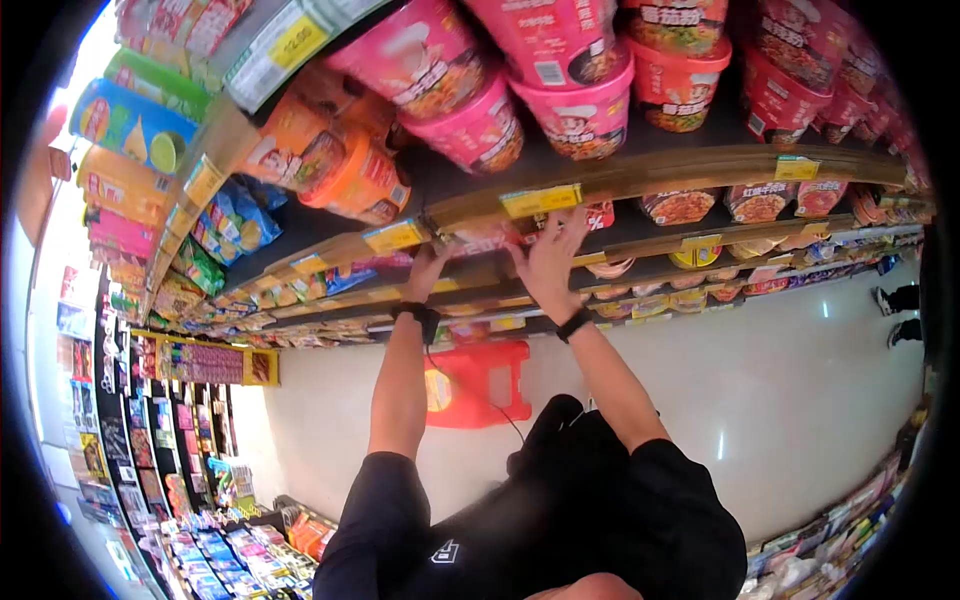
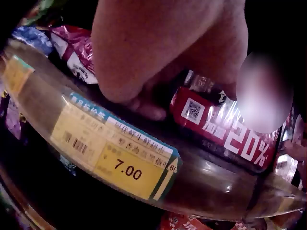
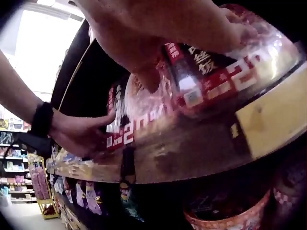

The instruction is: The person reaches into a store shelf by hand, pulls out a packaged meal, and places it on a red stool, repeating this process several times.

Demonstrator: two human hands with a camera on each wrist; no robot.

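My left hand (image 1: 427,270) and right hand (image 1: 549,262) reach in over the second shelf, a little apart. Two plastic-wrapped, red-and-black rice meal packs stand side by side there, printed with "20%". In the right wrist view, my right hand lies over the nearer meal pack (image 3: 211,79), thumb down at its front and fingers spread across its top. The left hand's extended thumb and fingers rest at the left end of the farther meal pack (image 3: 139,112). In the left wrist view, the left hand hides part of a meal pack (image 2: 223,127) behind a 7.00 price label (image 2: 127,170).
Pink noodle tubs (image 1: 575,115) and orange noodle tubs (image 1: 360,180) fill the shelf above. More bowls (image 1: 680,205) stand to the right on the hands' level. A red plastic stool (image 1: 475,375) is on the floor near my legs. Another person's shoes (image 1: 905,335) show at the right.
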